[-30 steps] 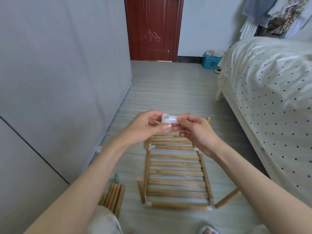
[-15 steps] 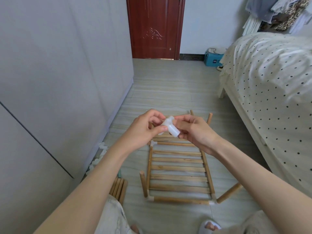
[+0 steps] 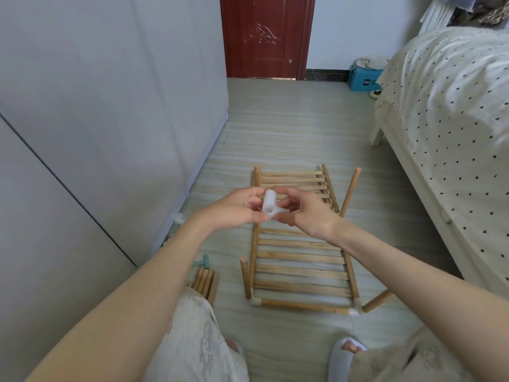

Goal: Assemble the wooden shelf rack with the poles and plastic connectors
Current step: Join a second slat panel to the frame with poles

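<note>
Clearly both hands are busy with one small part: the left hand and the right hand meet at the centre of the frame and pinch a white plastic connector between fingertips and thumbs, its open tube end pointing up. It looks light and fairly stiff, smooth enough to slip if held only by the tips, so a hold around the tube walls, leaving the sockets free, seems the safest. Which socket is meant for which pole I cannot tell.

Below the hands, in the lower middle of the frame, the partly built wooden rack lies flat on the floor, with white connectors at its near corners and short poles sticking out at the corners. The slats look thin and rigid; pressing a joint home probably calls for gripping a side rail near the corner, not a slat. A bundle of spare poles lies at lower left, just beside the person's knee, near a wardrobe. A bed fills the right edge.
</note>
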